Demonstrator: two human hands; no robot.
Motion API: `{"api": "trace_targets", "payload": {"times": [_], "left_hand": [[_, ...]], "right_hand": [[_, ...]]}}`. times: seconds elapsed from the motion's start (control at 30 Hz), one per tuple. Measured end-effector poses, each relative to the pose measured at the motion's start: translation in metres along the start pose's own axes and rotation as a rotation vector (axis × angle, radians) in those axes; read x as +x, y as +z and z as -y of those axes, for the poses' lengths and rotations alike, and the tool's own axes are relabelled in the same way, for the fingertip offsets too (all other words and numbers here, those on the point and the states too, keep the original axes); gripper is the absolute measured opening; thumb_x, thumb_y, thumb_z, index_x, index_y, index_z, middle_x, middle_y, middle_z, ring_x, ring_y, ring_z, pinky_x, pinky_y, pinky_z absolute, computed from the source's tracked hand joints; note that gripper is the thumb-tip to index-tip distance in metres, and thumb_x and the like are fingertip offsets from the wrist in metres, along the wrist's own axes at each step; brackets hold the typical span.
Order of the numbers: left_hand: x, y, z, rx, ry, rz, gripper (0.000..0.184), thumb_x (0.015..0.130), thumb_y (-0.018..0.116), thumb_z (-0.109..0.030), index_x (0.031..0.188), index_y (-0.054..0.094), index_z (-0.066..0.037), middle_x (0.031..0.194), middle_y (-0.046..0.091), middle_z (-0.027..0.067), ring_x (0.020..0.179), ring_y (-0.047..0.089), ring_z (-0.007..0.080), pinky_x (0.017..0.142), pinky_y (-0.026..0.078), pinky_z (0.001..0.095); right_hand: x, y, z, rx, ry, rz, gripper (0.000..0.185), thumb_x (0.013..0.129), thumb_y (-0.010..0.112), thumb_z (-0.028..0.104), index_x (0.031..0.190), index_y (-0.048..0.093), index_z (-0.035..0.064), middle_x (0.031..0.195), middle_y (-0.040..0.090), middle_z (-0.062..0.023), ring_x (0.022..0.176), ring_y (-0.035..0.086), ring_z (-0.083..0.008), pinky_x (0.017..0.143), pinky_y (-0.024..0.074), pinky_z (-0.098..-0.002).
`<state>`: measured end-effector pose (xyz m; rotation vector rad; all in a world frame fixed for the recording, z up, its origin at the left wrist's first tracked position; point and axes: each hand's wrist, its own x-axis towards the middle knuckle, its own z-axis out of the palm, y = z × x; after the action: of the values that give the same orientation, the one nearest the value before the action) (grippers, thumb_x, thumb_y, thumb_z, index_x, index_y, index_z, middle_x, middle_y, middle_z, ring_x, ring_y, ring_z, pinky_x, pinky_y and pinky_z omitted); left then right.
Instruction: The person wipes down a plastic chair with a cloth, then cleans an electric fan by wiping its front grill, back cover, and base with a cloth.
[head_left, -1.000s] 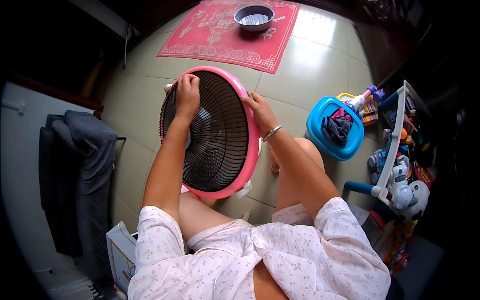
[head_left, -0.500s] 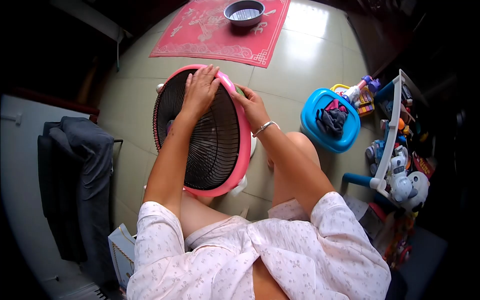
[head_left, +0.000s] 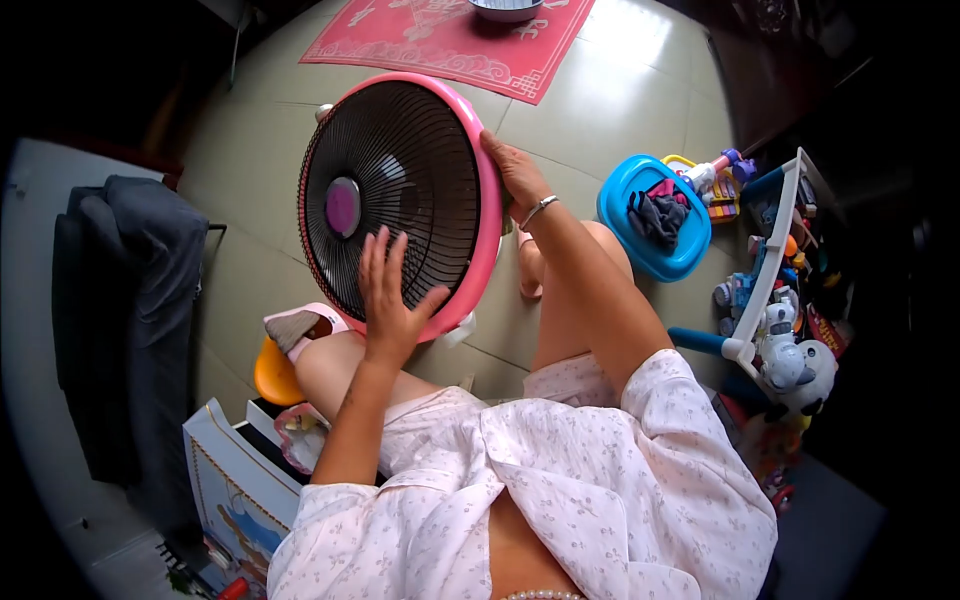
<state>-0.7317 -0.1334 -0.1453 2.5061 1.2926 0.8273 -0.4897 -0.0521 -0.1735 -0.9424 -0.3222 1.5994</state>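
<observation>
Pink fan (head_left: 425, 185) just beyond lap, tilted, long side of its face running away from body. Right hand (head_left: 516, 175) nearer the far end — grip clamped on rim (head_left: 488, 225); left hand (head_left: 392, 312) spread over lower grille (head_left: 440, 255) — contact unclear.

Pink fan rim (head_left: 489, 200), black grille (head_left: 425, 170) — red, pale-patterned mat (head_left: 450, 45)

This is somebody's home, by the look of it: a red patterned mat (head_left: 420, 45) on the tiled floor (head_left: 555, 125), a blue tub (head_left: 622, 182) with crumpled cloth (head_left: 657, 212) in it, children's toys (head_left: 782, 350) piled up. Over in the gloom hangs what seems grey clothing (head_left: 160, 240).
</observation>
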Motion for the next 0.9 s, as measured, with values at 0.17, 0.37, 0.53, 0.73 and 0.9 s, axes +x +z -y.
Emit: {"api": "trace_targets", "payload": {"times": [0.17,0.37,0.53,0.73,0.9], "left_hand": [[-0.05,0.006,-0.025,-0.128,-0.096,-0.109,0.059,0.078,0.075,-0.031,0.126,0.051,-0.006,0.127,0.05,0.0124,0.12,0.045,0.03,0.104,0.034,0.0427],[-0.108,0.04,-0.016,-1.377,-1.12,-0.158,0.031,0.085,0.071,-0.032,0.087,0.055,-0.007,0.087,0.057,0.0023,0.083,0.056,0.0171,0.081,0.045,0.0335],[-0.119,0.059,0.01,-1.613,-1.441,-0.38,0.046,0.078,0.075,-0.045,0.085,0.052,-0.006,0.087,0.053,0.0067,0.087,0.055,0.0226,0.081,0.046,0.0355],[-0.117,0.075,0.02,-2.004,-1.559,-0.564,0.055,0.081,0.067,-0.052,0.099,0.056,-0.002,0.098,0.06,0.011,0.098,0.057,0.03,0.088,0.047,0.0422],[-0.12,0.093,0.035,-1.9,-1.457,-0.428,0.052,0.088,0.057,-0.053,0.113,0.058,-0.007,0.11,0.062,0.01,0.101,0.058,0.0274,0.091,0.047,0.0434]], "right_hand": [[-0.008,0.001,-0.007,-0.314,-0.022,-0.176,0.054,0.087,0.06,0.053,0.107,0.064,0.003,0.097,0.068,-0.0097,0.08,0.065,-0.0157,0.072,0.0526,-0.0304],[-0.003,-0.028,0.003,0.08,-0.437,-0.183,0.027,0.087,0.066,0.025,0.101,0.056,0.0036,0.089,0.063,-0.0063,0.076,0.063,-0.0165,0.067,0.0529,-0.0306],[-0.017,-0.006,0.026,-0.334,-0.781,0.015,0.025,0.091,0.06,0.006,0.116,0.061,0.0053,0.101,0.064,-0.0028,0.085,0.057,-0.0087,0.072,0.0476,-0.0222],[-0.036,-0.007,-0.009,-1.397,-1.216,-0.104,0.031,0.08,0.063,0.001,0.108,0.067,0.013,0.113,0.064,-0.007,0.104,0.056,-0.0304,0.092,0.0478,-0.0371],[-0.076,-0.01,-0.024,-1.543,-1.161,-0.061,0.031,0.077,0.058,-0.003,0.107,0.062,0.0049,0.113,0.062,-0.0099,0.103,0.055,-0.0325,0.088,0.0474,-0.0396]]}}
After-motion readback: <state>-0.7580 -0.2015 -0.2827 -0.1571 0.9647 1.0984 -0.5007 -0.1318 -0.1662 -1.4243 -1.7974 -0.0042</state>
